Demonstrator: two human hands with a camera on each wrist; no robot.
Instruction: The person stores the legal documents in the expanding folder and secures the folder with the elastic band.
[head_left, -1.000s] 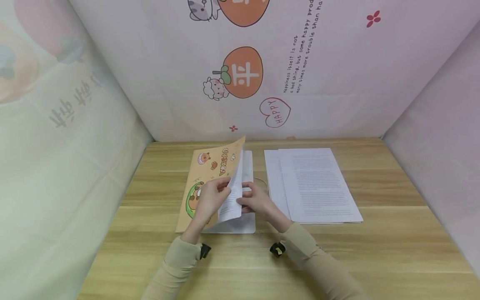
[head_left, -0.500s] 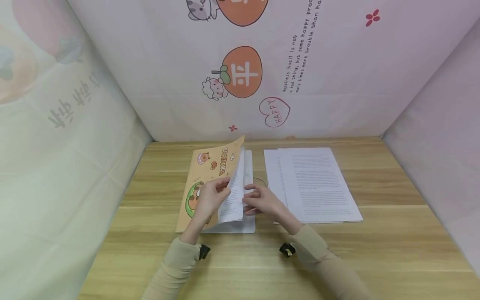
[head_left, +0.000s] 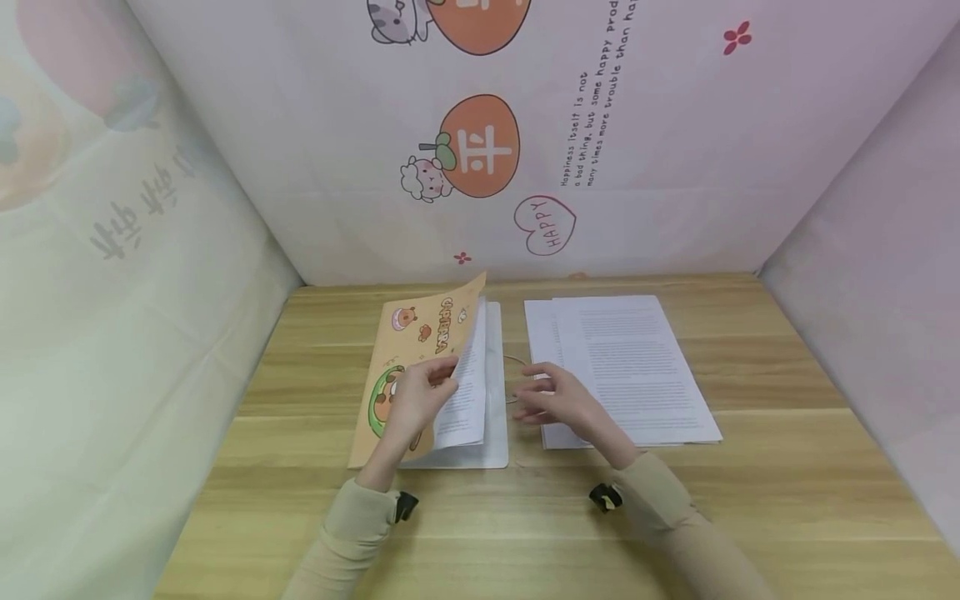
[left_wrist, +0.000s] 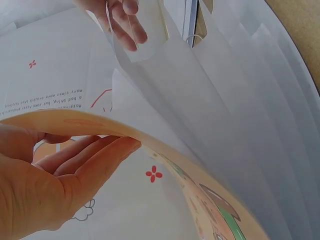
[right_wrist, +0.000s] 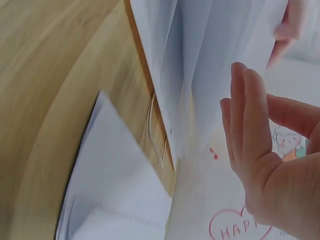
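Since a half second ago, the right hand (head_left: 553,396) has drawn rightward, away from the printed sheets (head_left: 467,408) inside the folder, and now hovers near the left edge of the loose paper stack (head_left: 637,367), its fingers extended and apart from the folder. Between thumb and fingers, the left hand (head_left: 422,398) pinches the right-hand edge of the orange cover (head_left: 408,337), which bends upward from that grip, its cartoon print facing up. Just right of and beneath the pinched edge show the sheets, lying over the pale back cover (head_left: 497,437); a thin cord loop (head_left: 516,358) sticks out from its right side. This folder lies left of centre on the wooden worktop (head_left: 300,500), near the far edge; the stack, its pages slightly offset, lies right of centre along the same edge. Beyond that edge rises a white cloth backdrop (head_left: 660,183) printed with orange fruit, a HAPPY heart and red flowers.
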